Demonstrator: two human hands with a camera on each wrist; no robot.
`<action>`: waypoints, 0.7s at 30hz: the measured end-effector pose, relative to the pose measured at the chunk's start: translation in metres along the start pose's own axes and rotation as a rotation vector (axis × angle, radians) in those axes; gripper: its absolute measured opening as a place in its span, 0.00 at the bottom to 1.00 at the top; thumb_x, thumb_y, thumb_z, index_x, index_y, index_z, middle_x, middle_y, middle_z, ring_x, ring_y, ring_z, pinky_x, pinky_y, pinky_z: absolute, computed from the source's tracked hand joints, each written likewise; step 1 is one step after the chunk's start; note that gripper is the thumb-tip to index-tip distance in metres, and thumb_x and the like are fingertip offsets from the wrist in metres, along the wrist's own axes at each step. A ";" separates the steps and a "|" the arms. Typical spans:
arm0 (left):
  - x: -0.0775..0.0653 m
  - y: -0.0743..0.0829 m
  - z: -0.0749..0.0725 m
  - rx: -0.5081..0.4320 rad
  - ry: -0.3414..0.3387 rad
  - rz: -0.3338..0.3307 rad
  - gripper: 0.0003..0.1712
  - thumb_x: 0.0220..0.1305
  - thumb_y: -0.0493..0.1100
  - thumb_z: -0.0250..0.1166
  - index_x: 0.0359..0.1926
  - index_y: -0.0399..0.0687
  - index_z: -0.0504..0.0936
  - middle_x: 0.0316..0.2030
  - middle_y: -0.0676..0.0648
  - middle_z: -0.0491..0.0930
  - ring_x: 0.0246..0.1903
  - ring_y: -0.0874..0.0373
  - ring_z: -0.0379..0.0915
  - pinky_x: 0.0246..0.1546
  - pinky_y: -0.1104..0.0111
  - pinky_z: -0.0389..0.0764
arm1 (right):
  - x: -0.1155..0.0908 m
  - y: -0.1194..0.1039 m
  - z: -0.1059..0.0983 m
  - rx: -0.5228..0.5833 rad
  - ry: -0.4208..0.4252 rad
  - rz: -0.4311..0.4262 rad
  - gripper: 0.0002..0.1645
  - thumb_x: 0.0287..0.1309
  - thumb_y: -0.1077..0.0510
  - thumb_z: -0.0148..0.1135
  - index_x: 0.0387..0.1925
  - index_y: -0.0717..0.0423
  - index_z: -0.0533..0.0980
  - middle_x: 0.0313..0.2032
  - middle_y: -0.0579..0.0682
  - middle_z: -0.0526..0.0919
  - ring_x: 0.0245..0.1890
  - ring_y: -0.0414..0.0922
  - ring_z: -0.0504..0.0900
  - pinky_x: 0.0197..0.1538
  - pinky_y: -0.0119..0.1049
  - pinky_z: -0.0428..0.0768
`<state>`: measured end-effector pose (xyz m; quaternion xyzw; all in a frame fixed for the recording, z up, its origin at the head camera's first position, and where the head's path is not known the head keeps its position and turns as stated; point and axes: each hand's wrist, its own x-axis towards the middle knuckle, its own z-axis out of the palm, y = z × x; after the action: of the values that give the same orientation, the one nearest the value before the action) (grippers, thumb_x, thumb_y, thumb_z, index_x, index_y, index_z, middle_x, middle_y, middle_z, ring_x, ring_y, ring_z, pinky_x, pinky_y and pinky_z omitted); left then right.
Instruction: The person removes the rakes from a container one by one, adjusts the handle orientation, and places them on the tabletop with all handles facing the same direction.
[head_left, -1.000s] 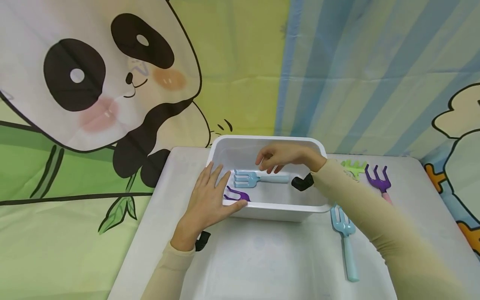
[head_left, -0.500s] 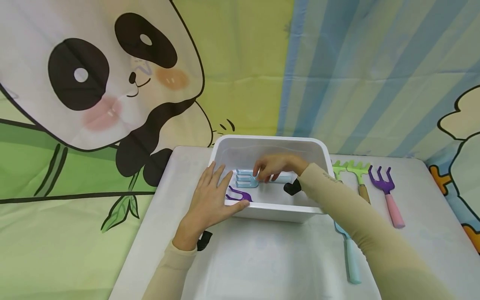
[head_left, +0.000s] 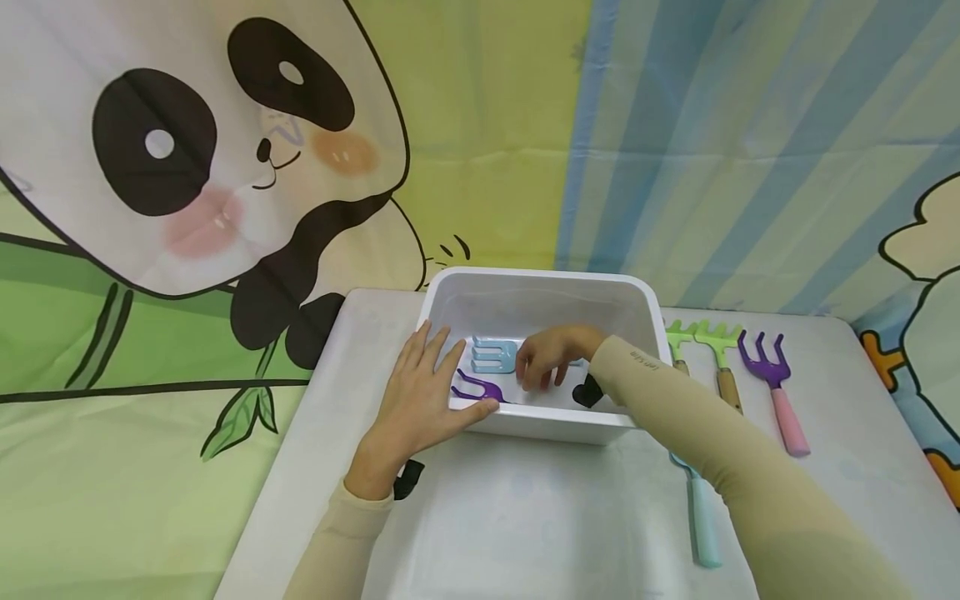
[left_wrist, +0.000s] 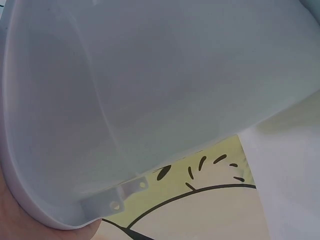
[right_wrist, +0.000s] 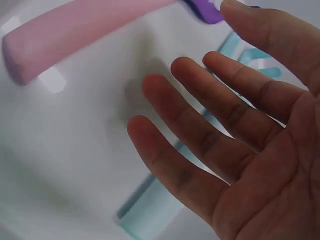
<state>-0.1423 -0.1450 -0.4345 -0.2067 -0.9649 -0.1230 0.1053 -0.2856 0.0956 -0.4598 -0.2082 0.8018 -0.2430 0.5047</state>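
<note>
A person leaned over a white bin [head_left: 555, 414] set at the far edge of a white surface [head_left: 525, 517], the left hand [head_left: 420, 392] resting on its rim with fingers straight and spread, apparently to steady it. The right hand [head_left: 551, 354] dipped inside, fingers apart and clamped on nothing, over the handle of a light blue fork [head_left: 495, 357]; from where I stood, I could not tell whether they touched. Beside that tool, close to the bin's near wall, lay a purple fork [head_left: 486, 392] with a pink handle. Between the bin and the surface's far right corner, two green rakes [head_left: 717, 342] and another pink-handled fork [head_left: 767, 372] lay in a row, prongs toward the far edge, perhaps so that their handles faced the person. A second blue fork [head_left: 701, 517] lay nearer the surface's near edge, its head partly covered by the right sleeve [head_left: 742, 467]. Beyond the far edge rose a printed cloth [head_left: 487, 125], a big panda [head_left: 195, 242] at one side, pale blue stripes at the other.
</note>
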 end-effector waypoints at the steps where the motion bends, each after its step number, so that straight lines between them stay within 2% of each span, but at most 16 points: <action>1: 0.000 0.000 0.000 0.000 0.002 0.002 0.61 0.55 0.86 0.46 0.72 0.43 0.69 0.74 0.38 0.59 0.76 0.40 0.36 0.74 0.51 0.39 | 0.001 0.001 0.001 -0.003 -0.009 0.012 0.17 0.59 0.56 0.69 0.49 0.58 0.79 0.44 0.53 0.80 0.43 0.53 0.83 0.49 0.50 0.83; 10: 0.000 -0.001 0.001 0.002 0.022 0.015 0.61 0.55 0.85 0.46 0.71 0.42 0.70 0.73 0.37 0.60 0.76 0.40 0.38 0.74 0.49 0.42 | 0.008 0.002 0.011 -0.052 -0.059 0.059 0.15 0.60 0.54 0.69 0.47 0.54 0.79 0.43 0.52 0.81 0.45 0.53 0.84 0.49 0.52 0.83; 15: -0.001 -0.002 0.001 -0.001 0.033 0.020 0.61 0.55 0.86 0.46 0.70 0.42 0.70 0.73 0.37 0.60 0.76 0.39 0.38 0.73 0.47 0.44 | 0.009 0.000 0.017 -0.034 -0.139 0.056 0.15 0.59 0.54 0.70 0.46 0.53 0.80 0.43 0.51 0.83 0.43 0.52 0.85 0.49 0.52 0.83; 21: -0.001 -0.002 0.002 -0.011 0.039 0.020 0.62 0.54 0.86 0.47 0.70 0.42 0.71 0.72 0.37 0.61 0.76 0.40 0.38 0.74 0.51 0.39 | 0.010 -0.003 0.023 -0.018 -0.226 0.031 0.12 0.58 0.57 0.70 0.43 0.54 0.81 0.40 0.52 0.86 0.38 0.49 0.85 0.42 0.49 0.85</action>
<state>-0.1427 -0.1464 -0.4369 -0.2143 -0.9599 -0.1313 0.1240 -0.2681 0.0833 -0.4739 -0.2265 0.7450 -0.2029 0.5937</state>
